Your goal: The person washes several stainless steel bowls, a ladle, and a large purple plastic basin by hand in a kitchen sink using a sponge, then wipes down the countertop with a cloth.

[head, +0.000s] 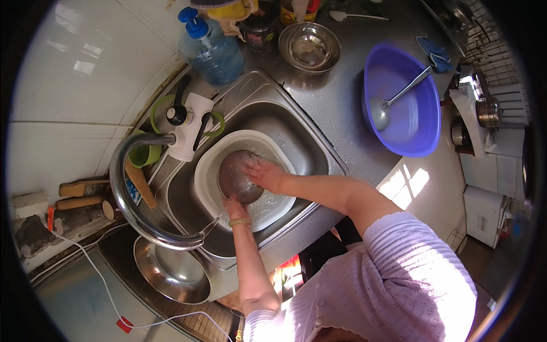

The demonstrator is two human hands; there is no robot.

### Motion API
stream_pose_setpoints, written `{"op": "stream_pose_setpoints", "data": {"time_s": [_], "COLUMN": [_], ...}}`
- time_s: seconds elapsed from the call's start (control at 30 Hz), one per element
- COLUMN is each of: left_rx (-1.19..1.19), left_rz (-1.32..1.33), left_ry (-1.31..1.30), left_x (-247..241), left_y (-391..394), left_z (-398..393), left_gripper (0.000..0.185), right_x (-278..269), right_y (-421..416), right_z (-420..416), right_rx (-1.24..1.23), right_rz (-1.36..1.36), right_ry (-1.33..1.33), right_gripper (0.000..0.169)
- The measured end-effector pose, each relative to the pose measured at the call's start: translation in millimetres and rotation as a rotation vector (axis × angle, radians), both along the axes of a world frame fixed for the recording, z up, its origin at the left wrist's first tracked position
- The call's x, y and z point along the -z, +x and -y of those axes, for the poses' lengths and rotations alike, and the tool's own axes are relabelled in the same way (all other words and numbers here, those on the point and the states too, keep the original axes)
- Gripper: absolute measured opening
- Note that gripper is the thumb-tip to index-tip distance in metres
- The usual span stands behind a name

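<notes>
A round metal bowl [233, 171] lies in a white plastic basin [209, 147] that holds water. My left hand [235, 208], with a pale bangle at the wrist, grips the bowl's near rim. Spread over the bowl's wet surface are the fingers of my right hand [266, 174]; splashing water partly hides their tips. The basin sits inside a stainless steel sink [273, 115]. From the curved chrome spout of the faucet [117, 184], a thin stream of water runs toward my left hand. Whether the bowl faces up or down I cannot tell.
A purple basin [427, 124] with a metal ladle [408, 87] stands on the counter at right. Nested metal bowls [286, 47] and a blue pump bottle [213, 55] are behind the sink. A metal pan [171, 269] lies at lower left, near a white cable [100, 275].
</notes>
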State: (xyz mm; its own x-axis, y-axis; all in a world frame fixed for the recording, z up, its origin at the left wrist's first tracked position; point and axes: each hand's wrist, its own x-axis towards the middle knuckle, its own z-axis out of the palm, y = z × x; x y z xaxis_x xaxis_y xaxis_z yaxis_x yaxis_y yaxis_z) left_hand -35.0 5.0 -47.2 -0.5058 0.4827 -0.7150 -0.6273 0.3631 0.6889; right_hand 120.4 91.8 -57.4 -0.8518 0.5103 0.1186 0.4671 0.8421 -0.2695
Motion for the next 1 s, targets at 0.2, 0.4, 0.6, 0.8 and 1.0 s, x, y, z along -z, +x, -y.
{"op": "stream_pose_setpoints", "data": {"time_s": [0.2, 0.4, 0.6, 0.8, 1.0], "left_rx": [0.248, 0.5, 0.579, 0.488, 0.458], "left_rz": [-0.444, -1.344, -1.454, -1.491, -1.429], "left_ry": [0.065, 0.023, -0.074, -0.115, -0.132], "left_x": [19, -100, -146, -154, -175], "left_y": [-8, 4, 7, 7, 11], "left_z": [13, 19, 50, 88, 114], "left_gripper": [0.05, 0.052, 0.053, 0.057, 0.062], "right_x": [-69, -179, -159, -172, -156], "right_y": [11, 89, 140, 109, 72], "right_z": [-9, -97, -200, -135, -46], "right_rx": [0.078, 1.095, 1.088, 1.083, 0.964], "right_rz": [0.016, -1.147, -1.514, -1.356, -0.859], "right_ry": [-0.373, -1.136, -1.504, -1.193, -1.174], "right_gripper": [0.044, 0.046, 0.041, 0.047, 0.06]}}
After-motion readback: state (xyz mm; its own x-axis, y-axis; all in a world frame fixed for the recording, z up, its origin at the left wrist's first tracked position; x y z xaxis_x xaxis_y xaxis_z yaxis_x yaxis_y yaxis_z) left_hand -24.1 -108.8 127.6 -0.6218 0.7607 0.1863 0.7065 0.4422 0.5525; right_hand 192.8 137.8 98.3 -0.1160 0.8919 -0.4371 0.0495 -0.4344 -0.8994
